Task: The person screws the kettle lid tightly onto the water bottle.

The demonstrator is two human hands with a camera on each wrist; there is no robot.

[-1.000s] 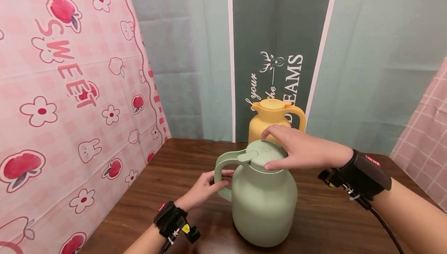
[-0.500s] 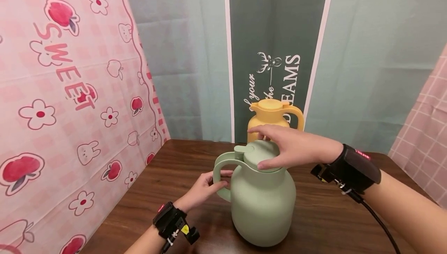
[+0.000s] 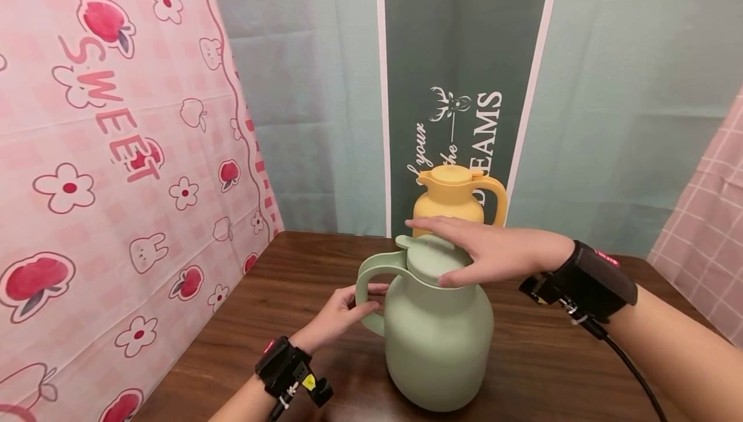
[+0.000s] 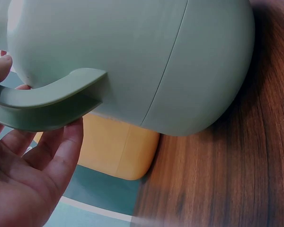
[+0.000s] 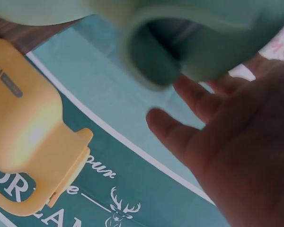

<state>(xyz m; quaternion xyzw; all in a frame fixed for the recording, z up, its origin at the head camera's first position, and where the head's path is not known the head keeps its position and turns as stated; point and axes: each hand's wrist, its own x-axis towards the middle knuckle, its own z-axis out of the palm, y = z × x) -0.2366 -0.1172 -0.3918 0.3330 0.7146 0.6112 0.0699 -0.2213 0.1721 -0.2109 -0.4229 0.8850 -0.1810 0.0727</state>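
Observation:
A pale green thermos jug (image 3: pixel 438 344) stands upright on the table, its handle (image 3: pixel 364 280) to the left and its lid (image 3: pixel 432 259) at the top. My left hand (image 3: pixel 339 315) holds the handle, with the thumb on the near side; in the left wrist view the fingers (image 4: pixel 68 146) reach behind its lower part. My right hand (image 3: pixel 499 253) grips the lid from above, the thumb at its near rim and the other fingers stretched over the far side. The lid's tab (image 3: pixel 409 241) sticks out at the back left, off the line of the handle. In the right wrist view, one finger (image 5: pixel 168 127) is spread away from the green spout.
A yellow thermos jug (image 3: pixel 447 201) stands behind the green one, handle to the right. Brown wooden tabletop (image 3: pixel 278 280) lies under both. A pink printed cloth (image 3: pixel 128 215) hangs at the left, and a teal curtain (image 3: pixel 313 119) closes off the back.
My right hand has turned the lid clockwise, so its tab has swung from beside the handle to the back left. My left hand and the jug's body have stayed put.

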